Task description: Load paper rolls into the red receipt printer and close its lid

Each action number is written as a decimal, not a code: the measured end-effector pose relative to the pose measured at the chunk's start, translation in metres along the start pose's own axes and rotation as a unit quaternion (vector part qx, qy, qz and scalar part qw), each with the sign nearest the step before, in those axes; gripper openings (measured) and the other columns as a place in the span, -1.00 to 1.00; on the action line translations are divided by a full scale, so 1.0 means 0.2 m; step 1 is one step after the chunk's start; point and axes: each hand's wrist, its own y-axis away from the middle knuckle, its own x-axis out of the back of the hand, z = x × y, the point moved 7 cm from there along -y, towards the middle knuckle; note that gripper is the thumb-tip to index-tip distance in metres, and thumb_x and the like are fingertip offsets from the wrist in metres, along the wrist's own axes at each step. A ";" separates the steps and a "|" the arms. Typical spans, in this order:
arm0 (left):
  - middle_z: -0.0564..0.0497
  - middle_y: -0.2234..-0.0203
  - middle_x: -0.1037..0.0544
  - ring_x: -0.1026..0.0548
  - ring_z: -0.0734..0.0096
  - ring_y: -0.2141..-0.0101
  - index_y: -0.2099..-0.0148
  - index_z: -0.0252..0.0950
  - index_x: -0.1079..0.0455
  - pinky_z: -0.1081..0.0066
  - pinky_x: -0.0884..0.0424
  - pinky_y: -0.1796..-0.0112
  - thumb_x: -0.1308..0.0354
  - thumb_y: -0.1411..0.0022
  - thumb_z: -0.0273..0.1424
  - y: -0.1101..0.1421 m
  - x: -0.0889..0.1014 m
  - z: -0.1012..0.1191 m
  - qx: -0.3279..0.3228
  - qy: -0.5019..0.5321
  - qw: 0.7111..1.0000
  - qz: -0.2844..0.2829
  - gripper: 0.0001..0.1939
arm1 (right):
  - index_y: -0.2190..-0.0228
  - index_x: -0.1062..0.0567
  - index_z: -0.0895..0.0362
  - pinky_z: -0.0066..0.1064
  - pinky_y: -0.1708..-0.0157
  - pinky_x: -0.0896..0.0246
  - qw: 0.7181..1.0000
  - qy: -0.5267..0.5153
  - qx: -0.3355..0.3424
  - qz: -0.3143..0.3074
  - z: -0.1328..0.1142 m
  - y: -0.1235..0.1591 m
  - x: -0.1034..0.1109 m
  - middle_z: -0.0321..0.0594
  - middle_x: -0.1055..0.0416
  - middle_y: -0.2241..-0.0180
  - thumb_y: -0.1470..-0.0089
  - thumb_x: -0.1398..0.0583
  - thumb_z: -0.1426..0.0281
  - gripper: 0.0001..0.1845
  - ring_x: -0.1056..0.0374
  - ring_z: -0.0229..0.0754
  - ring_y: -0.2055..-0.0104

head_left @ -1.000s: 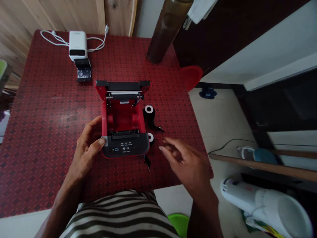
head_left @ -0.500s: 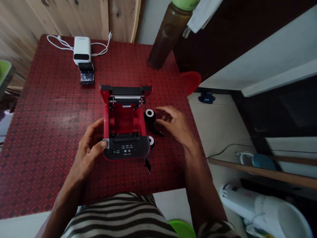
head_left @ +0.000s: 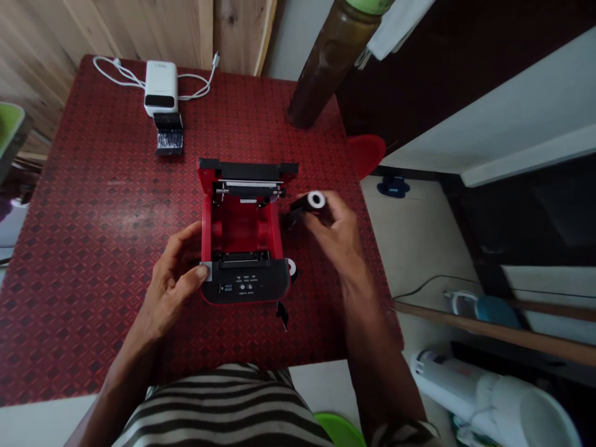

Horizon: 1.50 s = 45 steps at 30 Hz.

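A red and black label printer [head_left: 243,280] sits on the table with its lid raised, and its red inner bay shows nothing in it. My left hand [head_left: 174,273] grips its near left corner, thumb on top and fingers along the side. To the right of the printer my right hand [head_left: 336,226] pinches a black roll [head_left: 302,203] with a white core, tilted, its loose tail hanging toward the table. A second black roll [head_left: 292,270] with a white core is partly hidden behind the printer's right side. A black strip end [head_left: 282,315] lies just in front of it.
At the back left are a white device [head_left: 161,87] with a white cable [head_left: 198,87] and a folded black strip [head_left: 169,133]. A tall dark bottle [head_left: 321,68] with a green lid stands at the back right of the red patterned table [head_left: 107,205]. A red stool [head_left: 367,155] is beyond the edge.
My right hand has closed on the black roll, which stood beside the printer, and has lifted and tilted it. My left hand stays on the printer. The whole view has shifted slightly.
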 end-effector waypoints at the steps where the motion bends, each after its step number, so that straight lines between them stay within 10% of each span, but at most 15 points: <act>1: -0.06 -0.37 -0.61 -0.55 -0.23 -0.34 -0.47 0.02 -0.48 -0.12 -0.60 -0.20 -0.39 -0.44 -0.07 0.00 0.00 0.00 0.001 0.004 1.000 0.000 -0.37 | 0.05 -0.63 -0.02 -0.09 -0.07 -0.59 1.000 -0.015 0.002 0.020 -0.05 0.01 0.04 -0.23 -0.75 0.03 -0.24 -0.36 0.29 -0.76 -0.66 -0.03 -0.01; 6: -0.06 -0.38 -0.59 -0.59 -0.13 -0.27 -0.47 -0.02 -0.47 -0.07 -0.54 -0.24 -0.40 -0.44 -0.08 0.00 -0.01 0.02 0.000 0.002 1.000 -0.008 -0.37 | 0.01 -0.64 -0.06 0.02 -0.12 -0.59 0.998 -0.004 0.056 0.039 -0.35 0.09 0.16 -0.24 -0.74 -0.01 -0.20 -0.42 0.42 -0.68 -0.67 0.05 -0.08; 13: -0.13 -0.40 -0.56 -0.59 -0.11 -0.26 -0.49 -0.06 -0.41 -0.04 -0.51 -0.26 -0.38 -0.45 -0.06 0.00 -0.01 0.00 0.013 0.001 1.000 -0.015 -0.33 | -0.09 -0.64 -0.12 -0.02 -0.07 -0.64 0.982 0.078 0.167 -0.049 -0.64 0.13 0.01 -0.27 -0.74 -0.04 -0.30 -0.45 0.38 -0.64 -0.68 0.04 -0.02; 21: -0.17 -0.40 -0.55 -0.56 -0.16 -0.33 -0.50 -0.09 -0.41 -0.13 -0.45 -0.35 -0.39 -0.45 -0.04 0.00 -0.02 0.01 0.014 0.004 1.000 -0.027 -0.32 | -0.06 -0.64 -0.01 0.03 -0.06 -0.65 0.921 0.230 0.277 -0.151 -0.75 0.14 -0.24 -0.16 -0.74 0.10 -0.39 -0.38 0.43 -0.75 -0.64 0.10 0.03; 30: -0.14 -0.39 -0.56 -0.56 -0.16 -0.32 -0.50 -0.06 -0.41 -0.15 -0.44 -0.36 -0.40 -0.45 -0.05 0.00 -0.01 0.01 0.010 0.003 1.000 -0.027 -0.32 | 0.14 -0.62 0.08 -0.12 0.17 -0.59 0.876 0.363 0.252 -0.192 -0.72 0.16 -0.43 -0.04 -0.69 0.21 -0.34 -0.26 0.65 -0.75 -0.59 0.11 0.12; 41: -0.07 -0.37 -0.57 -0.57 -0.13 -0.31 -0.52 0.01 -0.40 -0.07 -0.48 -0.32 -0.38 -0.48 -0.05 0.01 0.00 -0.01 0.014 -0.014 0.999 -0.026 -0.34 | -0.15 -0.65 -0.12 -0.17 -0.05 -0.66 0.941 0.119 0.215 -0.232 -0.95 0.20 0.01 -0.30 -0.77 0.05 -0.44 -0.38 0.25 -0.70 -0.73 0.01 0.04; 45: -0.09 -0.37 -0.57 -0.58 -0.13 -0.28 -0.52 0.00 -0.40 -0.08 -0.48 -0.30 -0.36 -0.47 -0.03 0.01 0.00 -0.01 0.013 -0.025 0.999 -0.024 -0.32 | -0.10 -0.67 -0.08 -0.15 -0.01 -0.66 0.930 0.159 0.207 -0.260 -0.88 0.18 -0.03 -0.23 -0.77 0.03 -0.48 -0.31 0.32 -0.77 -0.72 0.05 -0.01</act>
